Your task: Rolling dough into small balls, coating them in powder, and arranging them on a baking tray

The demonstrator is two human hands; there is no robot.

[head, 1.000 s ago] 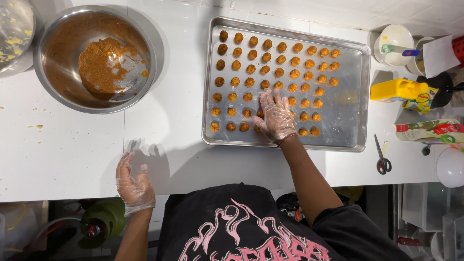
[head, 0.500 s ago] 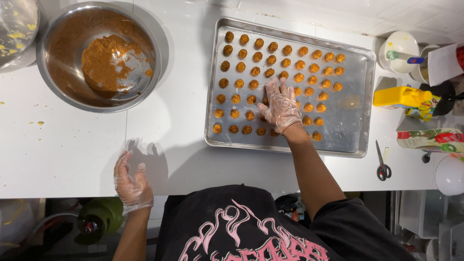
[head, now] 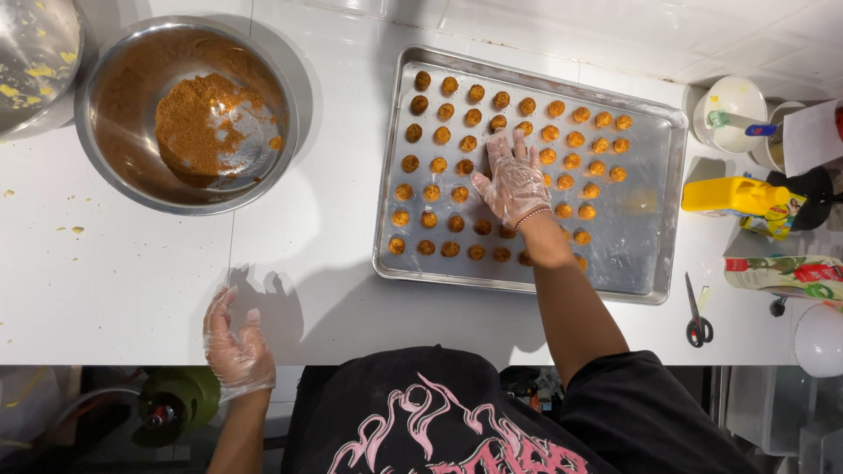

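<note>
The gloved right hand [head: 512,183], fingers spread flat, rests on small crumb-coated balls [head: 439,164] lined up in the metal tray [head: 654,211]; probably soft and crumbly, best pinched lightly at the sides, while the left hand [head: 235,347] hovers open and empty at the surface [head: 132,281] edge

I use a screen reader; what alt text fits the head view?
A gloved right hand rests among rows of orange-brown balls on a metal baking tray. The gloved left hand hovers at the white counter's edge, near a crumb-filled steel bowl.

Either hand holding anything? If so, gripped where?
Left hand holds nothing, resting open at the counter edge. Right hand lies flat over breaded balls on the tray; grip can't be told.
</note>
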